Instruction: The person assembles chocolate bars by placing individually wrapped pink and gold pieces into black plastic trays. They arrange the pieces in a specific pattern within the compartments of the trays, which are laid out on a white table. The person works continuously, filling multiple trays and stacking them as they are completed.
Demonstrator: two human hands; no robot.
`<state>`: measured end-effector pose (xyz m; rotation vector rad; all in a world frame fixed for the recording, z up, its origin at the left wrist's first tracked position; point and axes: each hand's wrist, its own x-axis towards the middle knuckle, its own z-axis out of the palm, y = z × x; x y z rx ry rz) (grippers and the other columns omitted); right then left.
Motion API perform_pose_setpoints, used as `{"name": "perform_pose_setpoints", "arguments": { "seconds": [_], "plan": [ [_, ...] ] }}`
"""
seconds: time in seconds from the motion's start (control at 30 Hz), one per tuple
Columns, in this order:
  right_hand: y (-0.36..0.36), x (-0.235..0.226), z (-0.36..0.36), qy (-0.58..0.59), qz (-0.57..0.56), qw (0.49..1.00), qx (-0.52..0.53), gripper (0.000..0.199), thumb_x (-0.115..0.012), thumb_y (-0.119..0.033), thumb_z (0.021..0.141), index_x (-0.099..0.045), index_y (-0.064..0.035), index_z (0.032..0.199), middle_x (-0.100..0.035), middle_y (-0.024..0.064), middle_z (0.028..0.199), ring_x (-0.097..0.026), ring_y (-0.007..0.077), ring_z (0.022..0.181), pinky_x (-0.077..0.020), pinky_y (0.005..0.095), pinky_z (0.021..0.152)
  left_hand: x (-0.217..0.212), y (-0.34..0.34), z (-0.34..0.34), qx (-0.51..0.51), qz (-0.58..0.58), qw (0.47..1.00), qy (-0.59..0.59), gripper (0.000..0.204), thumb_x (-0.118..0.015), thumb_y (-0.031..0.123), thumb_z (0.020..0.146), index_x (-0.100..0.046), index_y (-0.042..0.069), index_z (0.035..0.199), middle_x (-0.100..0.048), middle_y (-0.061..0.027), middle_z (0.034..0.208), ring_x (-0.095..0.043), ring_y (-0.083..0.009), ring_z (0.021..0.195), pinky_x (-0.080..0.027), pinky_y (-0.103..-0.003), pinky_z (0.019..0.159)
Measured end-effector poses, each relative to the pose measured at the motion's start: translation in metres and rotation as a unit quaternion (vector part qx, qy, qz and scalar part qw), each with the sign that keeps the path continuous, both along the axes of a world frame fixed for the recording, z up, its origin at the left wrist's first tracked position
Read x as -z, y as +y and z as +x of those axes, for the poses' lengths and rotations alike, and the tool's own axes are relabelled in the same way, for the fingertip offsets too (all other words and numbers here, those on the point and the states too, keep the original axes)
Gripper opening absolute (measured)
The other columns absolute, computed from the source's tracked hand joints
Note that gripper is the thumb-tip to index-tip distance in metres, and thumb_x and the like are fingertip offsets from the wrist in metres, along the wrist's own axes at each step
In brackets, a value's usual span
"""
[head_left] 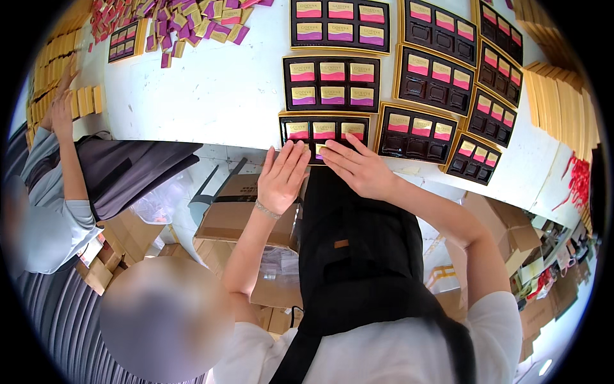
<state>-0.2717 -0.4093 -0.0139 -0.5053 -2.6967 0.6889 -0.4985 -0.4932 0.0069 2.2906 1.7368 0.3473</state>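
Both my hands rest on a dark-trayed, gold-rimmed box [281, 134] at the table's near edge. Its far row holds several gold-and-pink wrapped squares [323, 130]. Over the near row's left part lies my left hand [281, 176], fingers stretched out and close together. My right hand [359, 168] reaches across the near row's middle and right, fingers extended and flat. Between the hands part of a gold-and-purple square [320, 152] shows; the rest of that row is hidden. Just beyond, another box [332, 83] has a pink row and a purple row filled.
Boxes with only pink squares [417, 134] stand to the right. Loose wrapped squares [192, 25] are heaped at the far left. Gold box parts [553, 105] are stacked at the right. A co-worker's hands [61, 105] touch gold pieces at left. Cardboard cartons [243, 214] stand below the table.
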Motion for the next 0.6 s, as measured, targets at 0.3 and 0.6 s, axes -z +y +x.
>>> {"name": "perform_pose_setpoints", "arguments": {
  "seconds": [0.3,0.6],
  "plan": [
    [0.008,-0.008,0.005,-0.062,-0.034,0.997,-0.041,0.061,-0.064,-0.038,0.082,-0.053,-0.0018,0.13,-0.048,0.0102,0.141,-0.035,0.0231,0.138,-0.0184,0.0537,0.115,0.033,0.0,-0.005,0.03,0.077,0.996,0.04,0.038,-0.057,0.009,0.081,-0.063,0.005,0.118,-0.06,-0.0096,0.128,-0.055,-0.024,0.123,-0.034,-0.05,0.107],
    [0.227,-0.023,0.07,-0.009,0.123,0.909,0.398,0.027,-0.064,-0.013,0.081,-0.059,-0.0006,0.105,-0.063,0.0149,0.104,-0.06,0.0341,0.097,-0.0507,0.0435,0.083,-0.032,0.125,0.006,-0.023,0.12,0.99,-0.068,0.049,-0.068,0.011,0.084,-0.052,0.0,0.129,-0.056,-0.0193,0.13,-0.055,-0.0353,0.119,-0.039,-0.05,0.103]
  ]
}}
